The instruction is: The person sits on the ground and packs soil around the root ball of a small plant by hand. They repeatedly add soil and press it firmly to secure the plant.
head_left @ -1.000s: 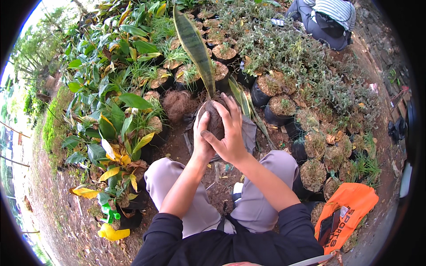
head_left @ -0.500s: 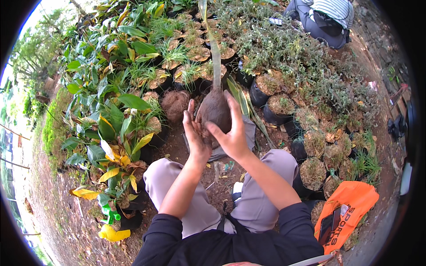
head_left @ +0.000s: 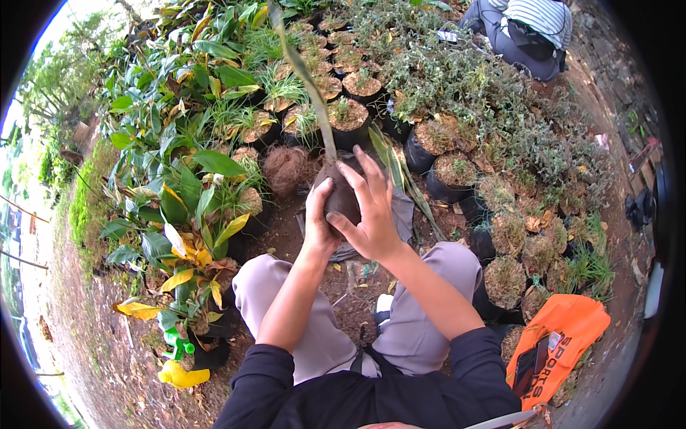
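Between my two hands is a dark brown soil ball (head_left: 344,200), with one long, narrow green leaf (head_left: 315,93) rising out of its top and leaning left. My left hand (head_left: 319,218) presses its near left side, fingers bent against the soil. Over the right side curves my right hand (head_left: 373,218), its fingers reaching toward the leaf's base and its thumb on the near face. Beneath lies a grey plastic sheet (head_left: 404,214), partly hidden by the hands. A bundle of brown fibre (head_left: 286,170) sits just left of the ball.
Long yellow-edged leaves (head_left: 411,189) lie to the right. Black-bagged potted plants (head_left: 451,171) crowd the far side and right; broad-leaved plants (head_left: 182,193) fill the left. A yellow-and-green spray bottle (head_left: 182,374) and an orange bag (head_left: 561,332) with a phone (head_left: 527,368) flank me. Another person (head_left: 525,36) crouches far right.
The soil ball has tilted, so its leaf leans further left. Both hands have closed more tightly round it, the left fingers bending in and the right hand shifting over the top.
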`<state>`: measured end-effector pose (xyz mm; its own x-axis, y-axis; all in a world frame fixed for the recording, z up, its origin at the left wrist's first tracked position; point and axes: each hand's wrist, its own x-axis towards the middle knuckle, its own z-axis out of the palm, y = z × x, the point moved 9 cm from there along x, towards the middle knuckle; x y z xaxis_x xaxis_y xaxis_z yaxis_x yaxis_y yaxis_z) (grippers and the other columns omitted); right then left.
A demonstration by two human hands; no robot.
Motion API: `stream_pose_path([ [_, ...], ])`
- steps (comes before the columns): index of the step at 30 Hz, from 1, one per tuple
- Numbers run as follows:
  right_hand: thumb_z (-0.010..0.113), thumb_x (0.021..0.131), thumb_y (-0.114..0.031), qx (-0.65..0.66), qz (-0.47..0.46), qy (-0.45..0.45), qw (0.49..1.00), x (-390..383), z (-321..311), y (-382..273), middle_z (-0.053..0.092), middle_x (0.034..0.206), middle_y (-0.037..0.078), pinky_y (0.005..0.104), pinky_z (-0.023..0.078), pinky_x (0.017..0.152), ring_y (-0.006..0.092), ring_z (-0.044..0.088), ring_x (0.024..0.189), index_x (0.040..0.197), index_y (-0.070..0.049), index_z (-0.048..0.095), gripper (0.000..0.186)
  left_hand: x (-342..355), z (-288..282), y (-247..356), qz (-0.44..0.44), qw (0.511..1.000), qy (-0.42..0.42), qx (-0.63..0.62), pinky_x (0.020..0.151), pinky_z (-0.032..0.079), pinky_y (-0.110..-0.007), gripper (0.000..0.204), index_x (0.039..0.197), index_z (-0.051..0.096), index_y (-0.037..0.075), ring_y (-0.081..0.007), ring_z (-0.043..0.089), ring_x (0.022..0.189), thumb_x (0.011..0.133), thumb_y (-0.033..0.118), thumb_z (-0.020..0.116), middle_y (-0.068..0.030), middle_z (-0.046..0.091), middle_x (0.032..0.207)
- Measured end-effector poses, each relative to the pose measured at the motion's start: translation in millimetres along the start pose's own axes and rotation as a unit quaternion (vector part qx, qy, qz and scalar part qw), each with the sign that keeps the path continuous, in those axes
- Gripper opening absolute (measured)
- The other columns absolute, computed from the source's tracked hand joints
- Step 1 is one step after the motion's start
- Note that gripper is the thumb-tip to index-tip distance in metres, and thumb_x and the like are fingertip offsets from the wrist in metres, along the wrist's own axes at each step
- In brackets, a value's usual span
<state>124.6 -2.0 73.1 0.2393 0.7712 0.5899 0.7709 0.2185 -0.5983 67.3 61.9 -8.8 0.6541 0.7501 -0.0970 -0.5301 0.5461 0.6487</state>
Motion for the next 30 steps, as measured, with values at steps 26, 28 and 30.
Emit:
stream_pose_path([
  [26, 0.076, 0.078, -0.018, 0.231, 0.092, 0.053, 0.967, 7, -18, 22, 0.046, 0.132, 0.021, 0.04, 0.036, 0.106, 0.0309, 0.045, 0.126, 0.14, 0.002, 0.036, 0.076, -4, 1, 26, 0.093, 0.986, 0.091, 0.107, 0.102, 0.041, -0.038, 0.07, 0.14, 0.041, 0.005, -0.023, 0.052, 0.118, 0.096, 0.059, 0.032, -0.0134, 0.049, 0.136],
  [28, 0.076, 0.078, -0.025, 0.322, 0.1, 0.046, 0.94, 3, -13, 18, 0.047, 0.134, 0.019, 0.0386, 0.034, 0.107, 0.0254, 0.044, 0.127, 0.139, 0.004, 0.037, 0.077, -2, -1, 17, 0.048, 0.993, 0.098, 0.042, 0.101, 0.041, -0.039, 0.07, 0.139, 0.042, 0.006, -0.0249, 0.053, 0.117, 0.095, 0.059, 0.032, -0.0135, 0.05, 0.135],
  [30, 0.073, 0.079, -0.037, 0.189, 0.02, 0.017, 0.982, 1, -2, 5, 0.039, 0.14, 0.024, 0.0492, 0.028, 0.109, 0.0389, 0.038, 0.132, 0.138, 0.0, 0.042, 0.076, -5, 4, -2, -0.046, 0.995, 0.069, -0.054, 0.104, 0.039, -0.04, 0.07, 0.138, 0.043, 0.005, -0.0282, 0.051, 0.121, 0.095, 0.059, 0.031, -0.0137, 0.05, 0.135],
])
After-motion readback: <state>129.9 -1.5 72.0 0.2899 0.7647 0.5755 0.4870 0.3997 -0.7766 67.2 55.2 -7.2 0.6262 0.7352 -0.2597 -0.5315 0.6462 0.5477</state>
